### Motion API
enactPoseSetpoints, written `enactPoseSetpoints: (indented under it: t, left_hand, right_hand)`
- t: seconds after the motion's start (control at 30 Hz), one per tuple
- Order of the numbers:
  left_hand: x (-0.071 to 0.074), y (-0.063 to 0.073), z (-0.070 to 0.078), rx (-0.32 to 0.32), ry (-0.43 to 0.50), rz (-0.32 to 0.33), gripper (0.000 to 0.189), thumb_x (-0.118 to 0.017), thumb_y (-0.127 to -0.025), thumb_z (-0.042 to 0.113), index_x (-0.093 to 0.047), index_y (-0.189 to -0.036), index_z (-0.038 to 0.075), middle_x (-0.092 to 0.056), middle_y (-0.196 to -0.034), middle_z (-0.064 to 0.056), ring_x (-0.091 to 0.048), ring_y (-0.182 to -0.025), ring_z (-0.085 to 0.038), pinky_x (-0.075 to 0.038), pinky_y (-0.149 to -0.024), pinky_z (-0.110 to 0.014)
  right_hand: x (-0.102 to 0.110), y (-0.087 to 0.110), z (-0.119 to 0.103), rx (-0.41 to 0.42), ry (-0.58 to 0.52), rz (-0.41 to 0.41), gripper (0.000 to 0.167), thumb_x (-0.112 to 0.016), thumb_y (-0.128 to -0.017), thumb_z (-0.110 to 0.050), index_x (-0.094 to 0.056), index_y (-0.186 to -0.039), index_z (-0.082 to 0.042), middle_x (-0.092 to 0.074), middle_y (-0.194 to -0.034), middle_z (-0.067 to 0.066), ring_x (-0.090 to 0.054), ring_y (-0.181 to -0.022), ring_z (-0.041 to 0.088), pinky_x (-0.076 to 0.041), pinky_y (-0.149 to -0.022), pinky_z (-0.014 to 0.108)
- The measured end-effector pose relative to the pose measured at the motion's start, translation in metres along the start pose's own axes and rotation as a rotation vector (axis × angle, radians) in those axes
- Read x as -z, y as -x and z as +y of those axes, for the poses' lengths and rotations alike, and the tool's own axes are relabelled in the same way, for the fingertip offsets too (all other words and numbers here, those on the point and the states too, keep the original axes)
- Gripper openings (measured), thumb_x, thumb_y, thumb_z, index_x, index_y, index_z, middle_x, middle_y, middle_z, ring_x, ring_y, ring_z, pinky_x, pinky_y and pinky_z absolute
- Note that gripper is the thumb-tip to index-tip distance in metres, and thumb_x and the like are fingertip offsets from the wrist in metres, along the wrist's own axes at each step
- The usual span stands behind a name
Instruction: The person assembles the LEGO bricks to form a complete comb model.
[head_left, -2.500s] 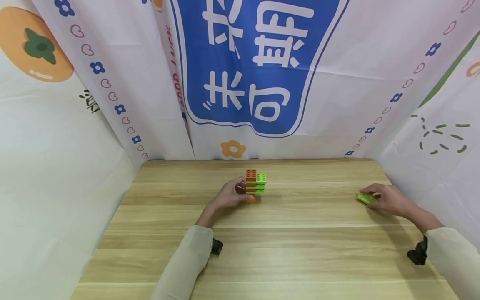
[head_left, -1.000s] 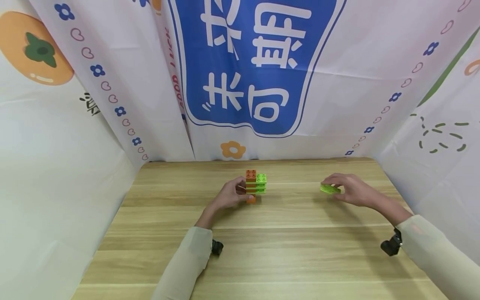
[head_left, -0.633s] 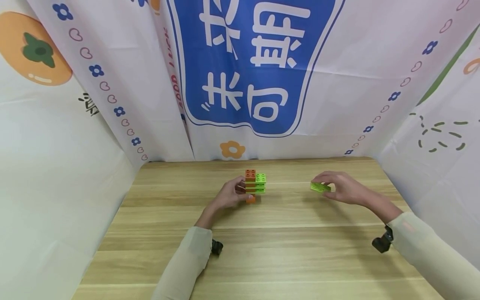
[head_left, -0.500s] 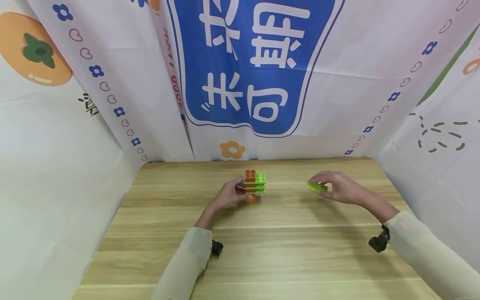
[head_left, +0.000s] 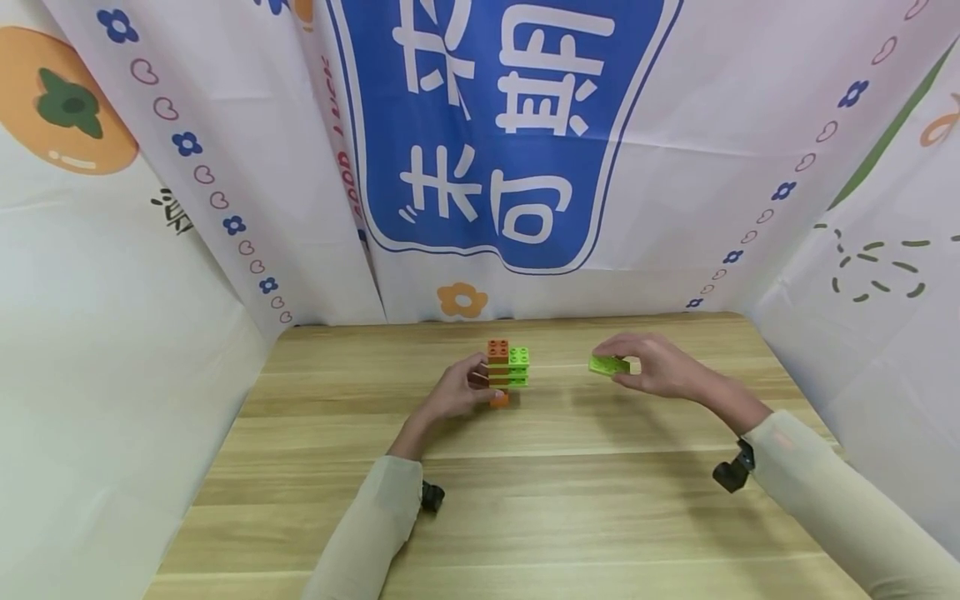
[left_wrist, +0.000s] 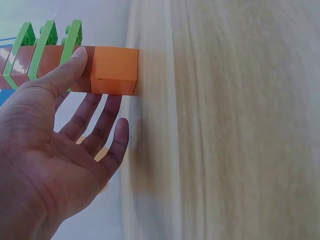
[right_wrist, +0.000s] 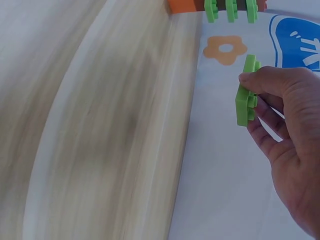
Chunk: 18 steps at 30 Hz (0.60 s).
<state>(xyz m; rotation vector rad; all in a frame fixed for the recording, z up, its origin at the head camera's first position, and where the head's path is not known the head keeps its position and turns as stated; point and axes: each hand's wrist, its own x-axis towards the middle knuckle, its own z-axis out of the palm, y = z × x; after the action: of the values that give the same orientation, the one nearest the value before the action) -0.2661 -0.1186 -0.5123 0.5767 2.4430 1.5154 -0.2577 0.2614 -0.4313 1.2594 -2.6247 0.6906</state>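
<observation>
A tower of toy building bricks [head_left: 498, 353] stands upright on the table, brown bricks alternating with thin green plates over an orange brick [left_wrist: 115, 70] at its foot. The green plates [head_left: 519, 357] jut out to the tower's right. My left hand [head_left: 455, 390] grips the tower low down from its left side, thumb across the lower part in the left wrist view. To the right, my right hand [head_left: 656, 367] pinches a loose green building plate [right_wrist: 246, 95] between thumb and fingers, held above the table and apart from the tower. Its studs face the palm side in the right wrist view.
The wood-grain table [head_left: 480, 517] meets a printed white cloth [head_left: 660, 225] at its back edge, just behind the tower. More cloth hangs at the left and right sides. A small black wrist camera [head_left: 733, 468] sits on each wrist.
My right hand has carried the green plate leftward from the table's right side, up off the surface and closer to the tower. My left hand keeps its grip in the same place.
</observation>
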Motion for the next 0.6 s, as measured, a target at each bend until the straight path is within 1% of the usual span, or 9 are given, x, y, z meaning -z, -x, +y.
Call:
enactPoseSetpoints:
  t: [0.2, 0.4, 0.6]
  left_hand:
    - [-0.001, -0.001, 0.000, 0.006, -0.009, 0.012, 0.036, -0.082, -0.094, 0.011, -0.065, -0.126, 0.012, -0.071, -0.119, -0.011, -0.069, -0.110, -0.027, -0.057, -0.100, -0.044]
    - [-0.002, 0.000, -0.001, 0.009, -0.004, 0.017, 0.035, -0.082, -0.095, 0.012, -0.066, -0.125, 0.012, -0.072, -0.119, -0.010, -0.069, -0.109, -0.026, -0.057, -0.099, -0.044]
    - [-0.001, 0.000, 0.001, 0.008, -0.007, 0.012, 0.037, -0.082, -0.094, 0.011, -0.066, -0.127, 0.012, -0.072, -0.120, -0.010, -0.069, -0.109, -0.027, -0.057, -0.099, -0.044]
  right_hand:
    - [0.000, -0.009, -0.006, 0.018, 0.002, 0.005, 0.045, -0.089, -0.081, 0.001, -0.077, -0.124, -0.002, -0.075, -0.125, 0.015, -0.073, -0.114, 0.033, -0.062, -0.090, 0.046]
    - [-0.002, -0.017, -0.012, 0.022, -0.031, 0.012, 0.045, -0.089, -0.082, -0.002, -0.076, -0.126, -0.003, -0.075, -0.127, 0.014, -0.073, -0.114, 0.032, -0.062, -0.091, 0.046]
    - [-0.001, -0.027, -0.015, 0.064, -0.032, 0.036, 0.044, -0.088, -0.082, -0.003, -0.076, -0.125, -0.002, -0.075, -0.126, 0.015, -0.073, -0.113, 0.032, -0.062, -0.091, 0.045]
